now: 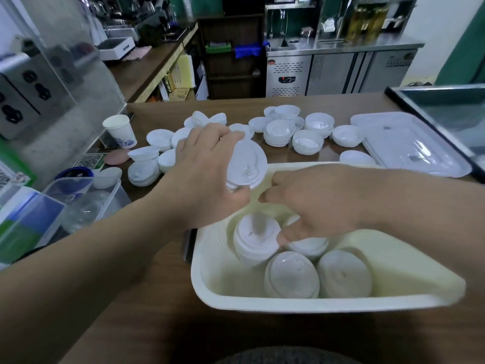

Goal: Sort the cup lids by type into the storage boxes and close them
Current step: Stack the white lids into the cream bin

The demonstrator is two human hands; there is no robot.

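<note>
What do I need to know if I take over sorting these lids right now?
The left hand grips a stack of white cup lids above the far left corner of the cream storage box.
The right hand is down in the box on a lid stack; I cannot tell whether it grips it.
Done: about four stacks sit in the box.
Left: many loose lid stacks wait on the wooden table behind the box. The clear box cover lies at the far right, so the box is not closed.
</note>
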